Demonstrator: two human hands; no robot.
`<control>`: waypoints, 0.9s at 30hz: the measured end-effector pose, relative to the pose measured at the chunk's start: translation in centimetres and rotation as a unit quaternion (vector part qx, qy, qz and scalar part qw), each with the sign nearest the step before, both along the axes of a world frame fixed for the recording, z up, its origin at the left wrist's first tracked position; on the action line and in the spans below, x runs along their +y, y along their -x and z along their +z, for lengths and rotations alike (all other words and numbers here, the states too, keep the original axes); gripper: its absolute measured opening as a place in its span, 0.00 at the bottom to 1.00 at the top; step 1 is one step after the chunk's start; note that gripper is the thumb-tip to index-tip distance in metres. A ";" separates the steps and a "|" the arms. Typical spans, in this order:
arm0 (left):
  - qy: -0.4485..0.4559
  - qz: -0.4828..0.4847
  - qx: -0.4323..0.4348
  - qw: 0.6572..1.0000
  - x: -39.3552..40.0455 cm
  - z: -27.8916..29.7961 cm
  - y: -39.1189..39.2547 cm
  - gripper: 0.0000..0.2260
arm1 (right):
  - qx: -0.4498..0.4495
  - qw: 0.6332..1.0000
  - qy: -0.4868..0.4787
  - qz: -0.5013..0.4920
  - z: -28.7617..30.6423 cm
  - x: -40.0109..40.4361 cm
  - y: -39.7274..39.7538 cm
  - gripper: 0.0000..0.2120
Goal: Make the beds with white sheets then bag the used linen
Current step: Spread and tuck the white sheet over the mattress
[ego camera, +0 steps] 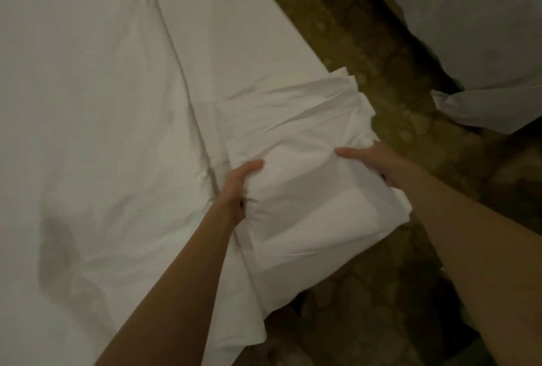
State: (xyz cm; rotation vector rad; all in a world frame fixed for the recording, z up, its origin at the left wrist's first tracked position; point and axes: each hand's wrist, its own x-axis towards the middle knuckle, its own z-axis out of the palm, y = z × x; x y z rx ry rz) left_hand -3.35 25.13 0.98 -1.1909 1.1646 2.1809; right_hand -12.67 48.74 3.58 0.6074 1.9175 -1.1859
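1. So both hands were on a folded white sheet [308, 189] sitting right at the edge of the bed [88, 101], partly hanging out over the carpet [366, 72]. Left hand [237, 192] had a grip clenched on a bunched-up bit of the fold's left side, thumb on top. Right hand [378, 166] held the right edge, thumb over the top, fingers tucked under where I couldn't see them.

2. Biggest risk imo: the stack looked loose, layers fanned out at the far end. Lifting by the sides alone could've let the middle sag and the whole thing unfold before it was lined up.

3. It overhung the bed edge, so a slipped grip probably meant clean linen on the carpet, and then it's not clean anymore.

4. The sheet already on the bed was creased near the fold. Dragging the bundle across instead of lifting could've rucked it up worse.

5. There was another white bed or pile [484, 43] across the gap, couldn't tell which. Mixing used and fresh would've been an easy mistake in that dim light.
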 end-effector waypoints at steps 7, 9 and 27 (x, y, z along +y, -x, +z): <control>-0.025 -0.018 -0.055 0.998 0.1 -2.8 -4.0 0.22 | -0.009 1.000 -0.008 0.010 -4.5 -0.8 0.0 0.60; -0.039 -0.022 -0.060 0.997 0.0 -2.5 -4.1 0.22 | -0.053 0.998 -0.004 0.023 -4.0 -0.5 0.6 0.60; 0.014 0.025 0.078 0.997 -2.8 1.7 -0.5 0.17 | -0.037 0.992 0.118 0.003 2.1 -2.7 4.0 0.11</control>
